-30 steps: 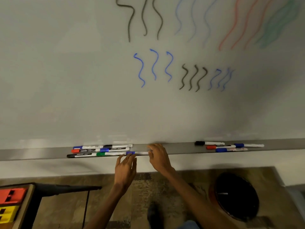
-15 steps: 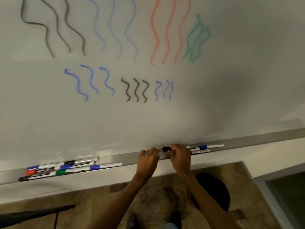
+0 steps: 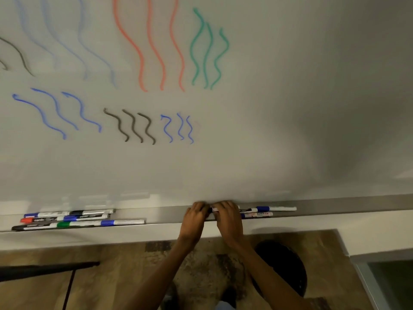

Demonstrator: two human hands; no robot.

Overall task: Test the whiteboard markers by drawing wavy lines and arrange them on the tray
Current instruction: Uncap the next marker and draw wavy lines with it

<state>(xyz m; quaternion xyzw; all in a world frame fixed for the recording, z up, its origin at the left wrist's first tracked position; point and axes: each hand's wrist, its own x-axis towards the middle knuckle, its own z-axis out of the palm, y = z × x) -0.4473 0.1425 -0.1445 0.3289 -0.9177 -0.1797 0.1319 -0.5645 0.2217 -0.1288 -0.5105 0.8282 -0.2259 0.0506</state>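
Whiteboard marker (image 3: pixel 211 210), white with black cap, is down at the long grey metal tray (image 3: pixel 335 206). Left hand (image 3: pixel 194 217) and right hand (image 3: pixel 228 217) both curl round it.

- Red-cap marker (image 3: pixel 42 219), mid row of left group on tray (image 3: pixel 169 214): dark barrel label w/ pale lettering, reads approx. "cando"; letters soft, not certain.
- Lower right-group marker (image 3: pixel 257 214): small red print on white barrel, poss. "MARKER"; blurred, can't confirm.
- Blue-cap marker (image 3: pixel 281 208) just above it: any print too small to read.
- Other left-group markers (image 3: pixel 89 223): grey label smudges, illegible.
- Held marker (image 3: pixel 212 210), gripped betw. left hand (image 3: pixel 194 214) & right hand (image 3: pixel 228 217): barrel covered by fingers, nothing legible.
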